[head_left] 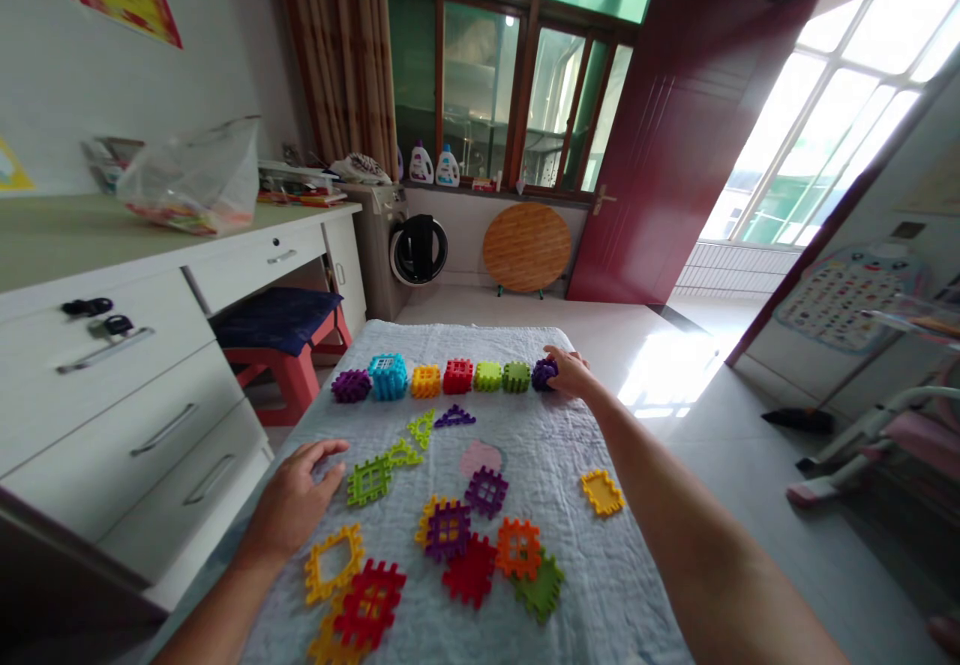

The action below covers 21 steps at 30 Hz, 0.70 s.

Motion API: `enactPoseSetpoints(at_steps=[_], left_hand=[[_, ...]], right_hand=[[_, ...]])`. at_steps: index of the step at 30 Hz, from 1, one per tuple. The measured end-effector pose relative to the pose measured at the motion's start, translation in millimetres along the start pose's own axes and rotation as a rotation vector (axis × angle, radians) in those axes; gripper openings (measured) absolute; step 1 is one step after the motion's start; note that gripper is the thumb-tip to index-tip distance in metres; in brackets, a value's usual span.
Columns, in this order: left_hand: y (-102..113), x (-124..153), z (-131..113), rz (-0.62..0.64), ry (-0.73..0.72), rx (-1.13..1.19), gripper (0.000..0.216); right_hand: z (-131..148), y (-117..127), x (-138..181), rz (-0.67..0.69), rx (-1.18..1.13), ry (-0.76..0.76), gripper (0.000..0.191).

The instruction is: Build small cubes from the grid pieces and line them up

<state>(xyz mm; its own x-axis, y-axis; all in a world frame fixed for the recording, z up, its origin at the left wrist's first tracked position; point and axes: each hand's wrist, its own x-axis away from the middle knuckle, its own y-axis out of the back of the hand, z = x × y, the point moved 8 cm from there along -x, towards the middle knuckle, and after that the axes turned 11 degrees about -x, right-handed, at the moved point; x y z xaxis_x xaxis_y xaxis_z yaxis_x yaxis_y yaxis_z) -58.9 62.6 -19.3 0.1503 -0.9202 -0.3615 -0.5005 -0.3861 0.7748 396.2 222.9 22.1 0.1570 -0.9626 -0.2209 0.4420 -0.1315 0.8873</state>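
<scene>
My right hand (570, 371) reaches to the far right of the cloth, its fingers closed on a dark purple stack of toothed plastic tiles (543, 376). That stack ends a row with a light green stack (488, 376), a red stack (458, 376), a yellow stack (426, 381), a blue stack (388, 377) and a purple stack (351, 386). My left hand (301, 490) rests at the left with fingers spread, holding nothing, beside a green window tile (369, 482). Nearer lie loose tiles, among them a red window tile (370, 603) and an orange window tile (519, 548).
A light blue cloth (555, 445) covers the table. A lone yellow tile (602, 492) lies near its right edge. Left stand a white desk (112, 365) and a stool (289, 330). Behind are a washing machine (382, 245), a round wooden board (527, 248) and an open red door (660, 145).
</scene>
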Motion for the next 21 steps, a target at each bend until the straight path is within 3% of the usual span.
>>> enactPoseSetpoints(at_steps=[21], left_hand=[[0.7, 0.9, 0.1, 0.014, 0.007, -0.012, 0.032]], right_hand=[[4.0, -8.4, -2.9, 0.133, 0.065, -0.074, 0.077]])
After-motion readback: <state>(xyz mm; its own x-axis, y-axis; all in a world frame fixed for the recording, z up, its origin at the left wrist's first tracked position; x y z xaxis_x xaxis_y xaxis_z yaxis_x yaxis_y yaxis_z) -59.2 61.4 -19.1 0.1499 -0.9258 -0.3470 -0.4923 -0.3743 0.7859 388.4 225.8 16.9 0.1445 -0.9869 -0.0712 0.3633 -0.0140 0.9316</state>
